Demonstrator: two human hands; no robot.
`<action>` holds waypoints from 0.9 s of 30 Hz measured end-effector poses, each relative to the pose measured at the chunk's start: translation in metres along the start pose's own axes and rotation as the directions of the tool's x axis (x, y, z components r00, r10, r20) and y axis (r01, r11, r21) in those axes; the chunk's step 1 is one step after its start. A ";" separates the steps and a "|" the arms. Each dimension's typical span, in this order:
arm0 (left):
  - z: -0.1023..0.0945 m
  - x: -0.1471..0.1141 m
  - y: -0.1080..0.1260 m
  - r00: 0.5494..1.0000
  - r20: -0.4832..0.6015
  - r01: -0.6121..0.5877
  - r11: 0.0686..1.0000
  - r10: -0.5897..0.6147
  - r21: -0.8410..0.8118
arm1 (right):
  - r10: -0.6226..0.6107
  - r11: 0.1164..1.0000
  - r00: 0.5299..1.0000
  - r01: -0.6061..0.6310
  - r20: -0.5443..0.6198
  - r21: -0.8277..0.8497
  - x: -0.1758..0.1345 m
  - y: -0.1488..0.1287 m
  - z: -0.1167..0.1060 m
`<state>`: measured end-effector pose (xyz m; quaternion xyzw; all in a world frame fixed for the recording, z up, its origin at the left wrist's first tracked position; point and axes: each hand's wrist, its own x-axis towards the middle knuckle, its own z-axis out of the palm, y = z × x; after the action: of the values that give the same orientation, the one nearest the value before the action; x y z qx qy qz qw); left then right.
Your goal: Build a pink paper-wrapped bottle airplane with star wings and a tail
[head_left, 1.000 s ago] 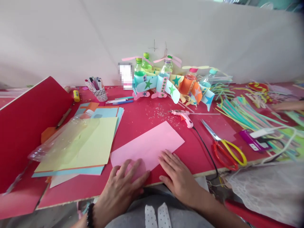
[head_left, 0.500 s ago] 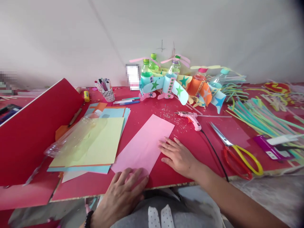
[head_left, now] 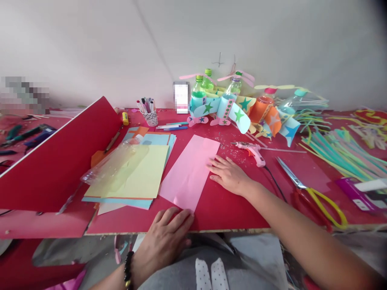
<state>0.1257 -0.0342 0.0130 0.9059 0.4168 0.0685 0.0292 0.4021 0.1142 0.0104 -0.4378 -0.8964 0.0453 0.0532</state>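
A sheet of pink paper (head_left: 191, 173) lies slightly askew on the red tabletop in front of me. My right hand (head_left: 228, 175) rests flat with fingers spread, its fingertips at the paper's right edge. At the table's front edge, my left hand (head_left: 169, 233) lies with fingers stretched out, the fingertips by the near corner of the pink sheet. Neither hand grips anything. Left of the pink sheet is a stack of coloured paper with a yellow sheet (head_left: 142, 169) on top, and a clear plastic bottle (head_left: 111, 163) lies across it.
On the right lie a pink glue gun (head_left: 252, 151), scissors (head_left: 311, 193), a purple tool (head_left: 359, 195) and coloured strips (head_left: 338, 153). Decorated bottle planes (head_left: 236, 104) stand at the back beside a pen cup (head_left: 149, 114). A red board (head_left: 72, 161) leans on the left.
The view has swung left. The pink paper has turned to lie straighter, its far end shifting left. My left hand has slid back off most of the sheet towards the table edge.
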 end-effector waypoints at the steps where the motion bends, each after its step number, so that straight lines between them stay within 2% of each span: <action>1: 0.000 -0.001 0.000 1.000 0.003 0.003 1.000 -0.003 -0.009 | 0.000 1.000 1.000 0.000 -0.003 0.002 0.002 0.001 0.000; 6: 0.001 0.001 0.000 1.000 -0.012 0.004 0.998 -0.005 -0.055 | 0.017 1.000 0.999 -0.018 0.029 0.018 0.010 0.004 0.002; 12: 0.005 0.003 -0.006 0.991 -0.077 -0.119 0.989 0.113 -0.082 | 0.147 0.989 0.988 -0.147 0.048 -0.012 0.039 0.019 0.008; 14: 0.006 0.002 -0.007 0.990 -0.067 -0.133 0.987 0.127 -0.088 | 0.192 0.981 0.980 -0.191 0.048 -0.022 0.053 0.024 0.010; 19: 0.005 -0.001 -0.008 0.997 0.005 -0.081 0.992 0.082 -0.093 | 0.265 0.964 0.963 -0.264 0.054 -0.025 0.080 0.028 0.015; 24: 0.001 0.002 -0.008 0.997 0.042 -0.067 0.992 0.072 -0.106 | 0.254 0.967 0.965 -0.254 0.057 -0.008 0.087 0.033 0.018; 27: 0.000 0.005 -0.008 0.999 0.014 -0.045 0.992 0.047 -0.118 | 0.215 0.976 0.975 -0.215 0.051 0.013 0.087 0.039 0.018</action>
<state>0.1229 -0.0257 0.0123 0.9126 0.3907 0.0861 0.0844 0.3767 0.2063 -0.0071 -0.5304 -0.8443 0.0697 0.0300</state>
